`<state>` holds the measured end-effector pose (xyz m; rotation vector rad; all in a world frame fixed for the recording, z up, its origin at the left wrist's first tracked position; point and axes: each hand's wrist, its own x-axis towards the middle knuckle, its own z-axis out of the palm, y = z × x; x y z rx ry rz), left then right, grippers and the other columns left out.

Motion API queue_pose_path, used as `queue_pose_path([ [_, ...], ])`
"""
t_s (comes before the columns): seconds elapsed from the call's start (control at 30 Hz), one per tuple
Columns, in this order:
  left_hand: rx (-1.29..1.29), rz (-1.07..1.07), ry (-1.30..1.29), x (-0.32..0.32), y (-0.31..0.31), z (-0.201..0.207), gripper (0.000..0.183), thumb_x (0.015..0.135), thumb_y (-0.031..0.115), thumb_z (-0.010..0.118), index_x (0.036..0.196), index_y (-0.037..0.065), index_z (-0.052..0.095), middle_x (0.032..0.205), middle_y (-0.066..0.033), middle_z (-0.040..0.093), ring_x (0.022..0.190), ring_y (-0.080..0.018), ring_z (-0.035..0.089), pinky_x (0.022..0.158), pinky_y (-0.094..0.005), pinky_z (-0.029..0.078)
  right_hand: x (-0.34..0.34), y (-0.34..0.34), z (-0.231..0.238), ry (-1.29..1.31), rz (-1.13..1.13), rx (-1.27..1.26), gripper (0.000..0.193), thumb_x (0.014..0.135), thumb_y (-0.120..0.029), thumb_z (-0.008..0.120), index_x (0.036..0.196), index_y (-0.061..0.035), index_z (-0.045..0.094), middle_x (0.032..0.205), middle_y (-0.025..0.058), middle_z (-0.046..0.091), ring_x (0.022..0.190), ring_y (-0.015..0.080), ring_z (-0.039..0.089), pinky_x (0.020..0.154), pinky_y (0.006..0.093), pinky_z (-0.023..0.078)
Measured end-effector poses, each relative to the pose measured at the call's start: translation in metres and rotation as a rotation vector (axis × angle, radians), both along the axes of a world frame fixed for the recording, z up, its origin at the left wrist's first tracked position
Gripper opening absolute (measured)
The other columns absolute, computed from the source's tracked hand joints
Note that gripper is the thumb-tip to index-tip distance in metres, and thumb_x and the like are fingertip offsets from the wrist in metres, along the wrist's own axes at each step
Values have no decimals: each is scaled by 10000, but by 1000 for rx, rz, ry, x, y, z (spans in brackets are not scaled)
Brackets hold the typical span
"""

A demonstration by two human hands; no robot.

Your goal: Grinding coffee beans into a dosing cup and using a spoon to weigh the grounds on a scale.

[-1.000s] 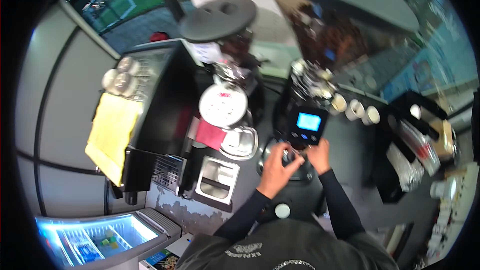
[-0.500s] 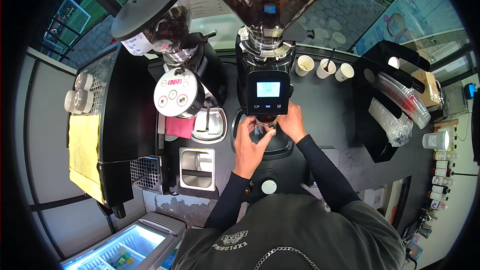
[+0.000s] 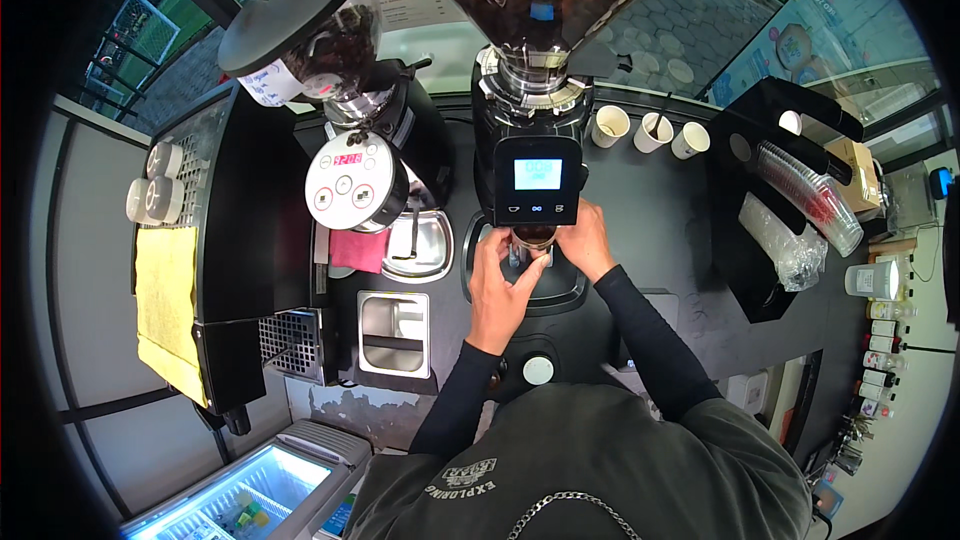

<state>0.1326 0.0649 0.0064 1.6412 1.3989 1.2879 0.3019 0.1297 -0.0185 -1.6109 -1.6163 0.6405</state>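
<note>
Under the front screen of a black coffee grinder [image 3: 538, 180], a small cup [image 3: 534, 238] shows dark contents, apparently ground coffee, at its mouth. My left hand [image 3: 503, 288] is curled round the cup, thumb on its near side and fingers on its left. On the cup's right, my right hand [image 3: 586, 243] reaches in beneath the screen; its fingertips are hidden there, so its grip on the cup cannot be made out. Above the grinder's body, its hopper [image 3: 570, 0] is full of dark coffee beans.
A second grinder [image 3: 350, 185] stands left, near a steel knock box [image 3: 393, 336] and a pink cloth [image 3: 357, 251]. Further left is a large black machine [image 3: 260, 230] with a yellow cloth [image 3: 168, 310]. Paper cups [image 3: 653, 132] line the window; a black cup holder [image 3: 740, 240] is right.
The dark contents show more at the cup's mouth, which seems a little higher or tilted. Both hands stay almost in place; the whole view has shifted slightly.
</note>
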Motion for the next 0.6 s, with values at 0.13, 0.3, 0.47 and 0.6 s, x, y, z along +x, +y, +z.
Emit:
queue_pose_path([
  [0.13,8,2,-9,0,0,-2,644,855,121,867,1372,-21,510,1249,-217,615,1117,-333,679,971,-416,561,0,0,-1,-8,7,-2,237,761,-70,787,960,-9,673,876,186,696,826,414,683,714,452,523],
  [0.3,4,5,-17,1,-1,-2,638,855,119,866,1370,-13,513,1257,-213,615,1122,-334,678,975,-416,562,0,1,-2,17,4,16,241,763,-82,794,955,-11,668,863,189,688,810,415,675,704,454,513],
  [0.47,-16,5,-39,1,0,-3,629,851,122,867,1363,4,521,1264,-206,615,1128,-331,675,981,-419,561,-1,0,-1,17,-6,-3,238,766,-83,791,955,-5,667,877,198,692,820,419,677,711,455,515],
  [0.6,-12,9,-25,1,-1,-3,626,853,121,865,1363,7,519,1266,-203,615,1130,-329,675,983,-418,560,1,0,0,50,12,44,241,778,-82,775,973,0,658,882,200,694,817,432,666,718,463,517],
])
